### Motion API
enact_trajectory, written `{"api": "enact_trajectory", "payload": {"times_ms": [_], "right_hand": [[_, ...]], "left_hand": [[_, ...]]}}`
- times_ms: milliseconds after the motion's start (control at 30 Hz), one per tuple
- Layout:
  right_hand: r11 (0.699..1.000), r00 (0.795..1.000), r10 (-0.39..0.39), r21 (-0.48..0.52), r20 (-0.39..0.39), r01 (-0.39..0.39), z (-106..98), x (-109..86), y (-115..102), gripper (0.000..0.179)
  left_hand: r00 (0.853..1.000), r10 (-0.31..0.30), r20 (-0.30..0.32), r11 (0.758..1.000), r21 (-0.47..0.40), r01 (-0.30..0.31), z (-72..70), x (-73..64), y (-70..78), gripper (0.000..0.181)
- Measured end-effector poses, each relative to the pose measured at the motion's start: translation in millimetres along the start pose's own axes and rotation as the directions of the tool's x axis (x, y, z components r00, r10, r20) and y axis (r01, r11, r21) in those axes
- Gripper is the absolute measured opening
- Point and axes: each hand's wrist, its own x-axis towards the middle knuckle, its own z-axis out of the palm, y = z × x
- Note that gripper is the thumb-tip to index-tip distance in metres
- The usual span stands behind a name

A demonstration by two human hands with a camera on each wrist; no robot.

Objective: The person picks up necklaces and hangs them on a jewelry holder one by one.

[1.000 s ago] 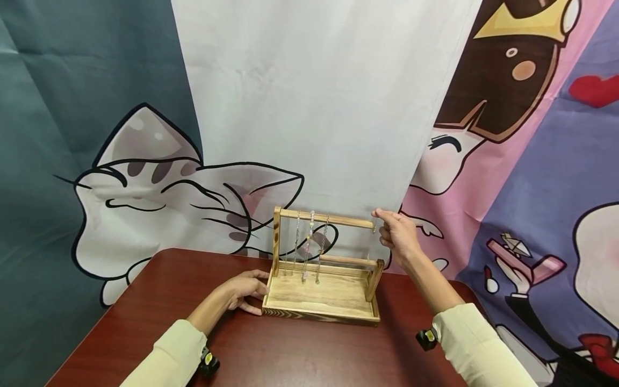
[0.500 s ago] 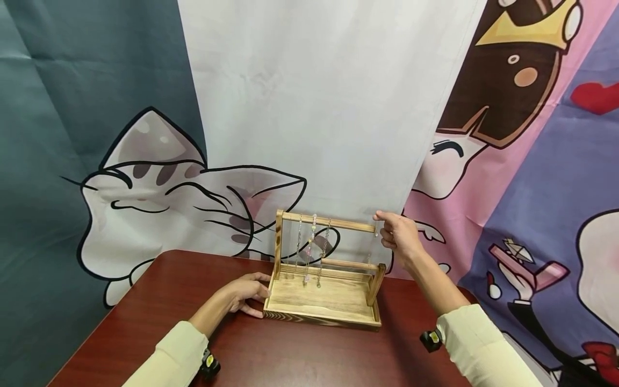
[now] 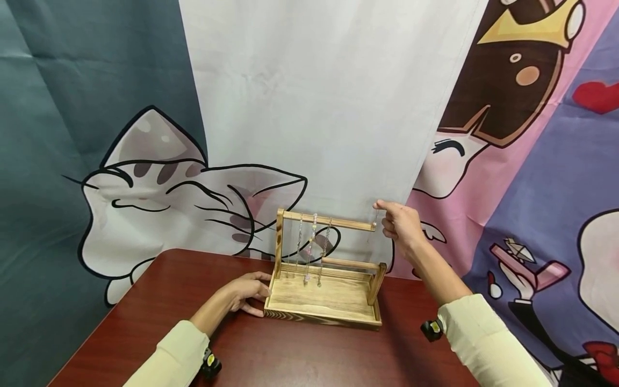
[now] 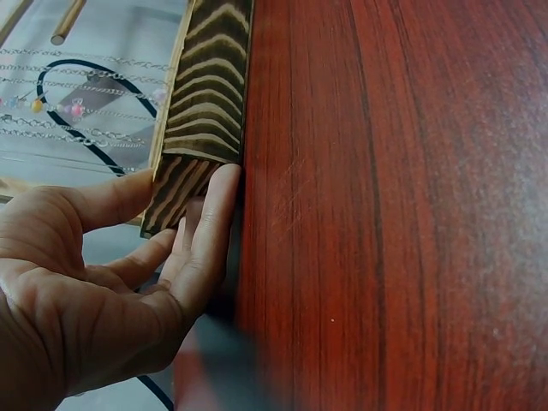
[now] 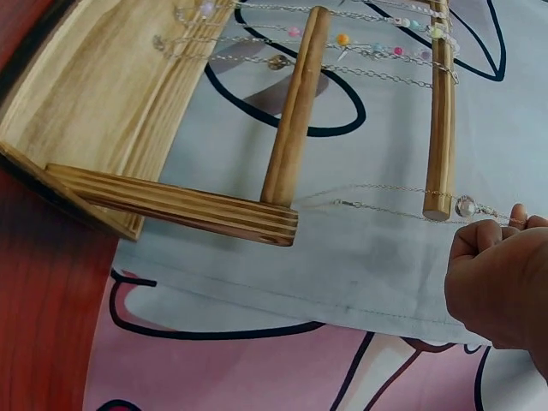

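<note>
A wooden jewellery stand [image 3: 321, 298] has a shallow tray base, an upper bar [image 3: 353, 223] and a shorter lower bar [image 3: 355, 263]. My left hand [image 3: 246, 293] grips the tray's left end, the thumb on its rim and the fingers against its underside and side, as the left wrist view shows. Off the upper bar's free end, my right hand [image 3: 403, 223] pinches a thin chain necklace [image 5: 465, 205] with a pearl-like bead. Its two fine strands cross the bar's tip in the right wrist view and hang below it. Several necklaces [image 3: 309, 244] hang along the upper bar's left half.
The stand rests on a dark red wooden table [image 3: 309, 352]. Close behind hangs a cloth backdrop [image 3: 314, 107] printed with cartoon figures. A small black device is worn at each wrist, just below the cuffs.
My right hand has risen slightly, lifting the chain, whose dangling end is now higher above the lower bar. The left hand keeps its grip on the tray. The head view has shifted a little.
</note>
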Motion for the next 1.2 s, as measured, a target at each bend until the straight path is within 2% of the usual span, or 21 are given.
{"api": "enact_trajectory", "payload": {"times_ms": [300, 667, 933, 1200], "right_hand": [[1.000, 1.000, 0.003, 0.021, 0.006, -0.003, 3, 4.4, -2, 0.028], [1.000, 0.999, -0.008, 0.002, 0.036, 0.008, 22, -2.9, 1, 0.024], [1.000, 0.997, 0.012, -0.021, 0.079, -0.010, 35, -8.3, 10, 0.023], [1.000, 0.997, 0.008, -0.001, 0.074, -0.008, 45, -15.0, 24, 0.021]], "left_hand": [[1.000, 0.000, 0.003, 1.000, -0.006, 0.000, -0.2, 0.6, 0.3, 0.063], [1.000, -0.001, 0.009, 1.000, -0.009, 0.001, -1.5, 0.4, 1.0, 0.063], [1.000, -0.005, 0.003, 1.000, -0.007, 0.005, -2.0, -1.3, 1.3, 0.062], [1.000, -0.009, 0.007, 1.000, -0.004, 0.009, -0.4, -0.9, 2.2, 0.062]]}}
